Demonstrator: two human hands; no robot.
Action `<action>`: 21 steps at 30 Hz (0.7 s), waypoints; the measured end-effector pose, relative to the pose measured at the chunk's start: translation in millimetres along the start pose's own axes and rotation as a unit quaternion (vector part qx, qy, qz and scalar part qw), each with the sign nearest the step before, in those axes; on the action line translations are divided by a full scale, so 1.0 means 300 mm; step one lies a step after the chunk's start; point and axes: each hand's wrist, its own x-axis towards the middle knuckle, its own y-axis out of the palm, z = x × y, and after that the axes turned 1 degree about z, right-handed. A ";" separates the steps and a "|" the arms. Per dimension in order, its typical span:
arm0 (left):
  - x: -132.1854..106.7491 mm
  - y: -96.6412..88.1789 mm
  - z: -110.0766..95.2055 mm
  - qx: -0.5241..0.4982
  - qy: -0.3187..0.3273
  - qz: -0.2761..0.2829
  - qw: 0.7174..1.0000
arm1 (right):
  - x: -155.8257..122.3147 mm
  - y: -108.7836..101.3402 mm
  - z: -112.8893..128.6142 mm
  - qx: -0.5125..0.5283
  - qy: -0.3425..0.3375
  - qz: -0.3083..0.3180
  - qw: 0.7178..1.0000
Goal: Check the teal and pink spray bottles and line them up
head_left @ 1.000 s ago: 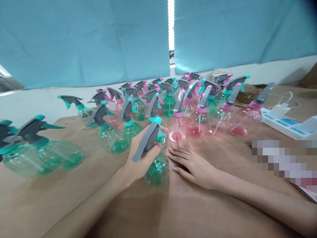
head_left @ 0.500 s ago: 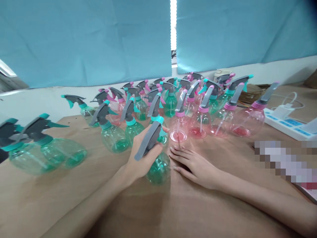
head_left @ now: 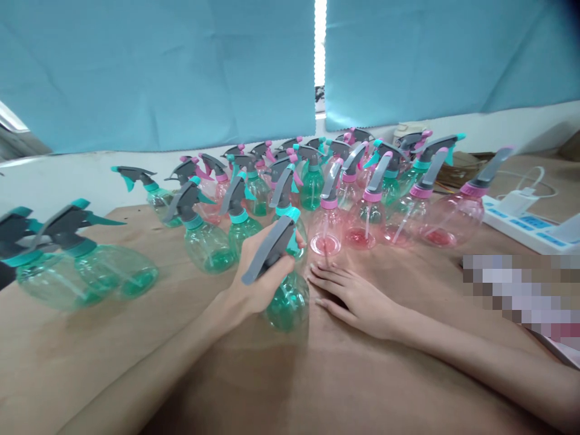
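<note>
On the brown table (head_left: 362, 386), the left hand (head_left: 263, 290) grasps a green spray bottle (head_left: 287, 305) just under its grey spray head (head_left: 270, 250); the right hand (head_left: 357, 299), holding nothing, lies palm down beside it. Steadying seems in hand; the next move likely calls for firm hold. Since earlier, only the view visibly shifts

Your left hand (head_left: 260, 296) is gripping the front green spray bottle (head_left: 287, 308); your right hand (head_left: 357, 299) is lying flat just beside it, obstructing that side. Straight ahead, a dense pack of green and pink spray bottles (head_left: 312, 188) is blocking passage. Leftward, a bare lane of tabletop (head_left: 170, 287) is running between the pack and the left-edge green bottles (head_left: 136, 266). Between your forearms, open wood is showing. Farther right, a power strip (head_left: 519, 225) is standing in the way.
</note>
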 end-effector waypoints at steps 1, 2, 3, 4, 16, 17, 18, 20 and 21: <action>0.001 0.001 0.002 -0.005 0.004 0.003 1.000 | 0.000 0.001 -0.001 0.000 -0.001 0.000 1.000; 0.002 0.002 0.004 -0.010 0.006 0.004 1.000 | 0.000 0.002 -0.003 0.001 -0.002 -0.002 1.000; 0.003 0.004 0.006 -0.014 0.007 0.001 1.000 | 0.000 0.003 -0.004 0.003 -0.003 -0.005 1.000; 0.004 0.005 0.009 -0.016 0.009 -0.001 1.000 | 0.000 0.005 -0.006 0.005 -0.003 -0.007 1.000; 0.007 0.012 -0.038 0.063 0.026 -0.037 0.997 | 0.001 0.000 -0.004 -0.009 -0.013 -0.003 1.000; 0.007 0.014 -0.037 0.061 0.026 -0.039 0.997 | 0.001 -0.001 -0.004 -0.011 -0.012 -0.001 1.000; 0.006 0.016 -0.034 0.059 0.025 -0.038 0.997 | 0.001 -0.001 -0.004 -0.012 -0.011 0.000 1.000; 0.005 0.020 -0.026 0.055 0.019 -0.036 0.998 | 0.002 -0.001 -0.004 -0.014 -0.011 0.000 1.000; 0.004 0.021 -0.022 0.053 0.017 -0.037 0.998 | 0.002 -0.001 -0.004 -0.016 -0.011 0.001 1.000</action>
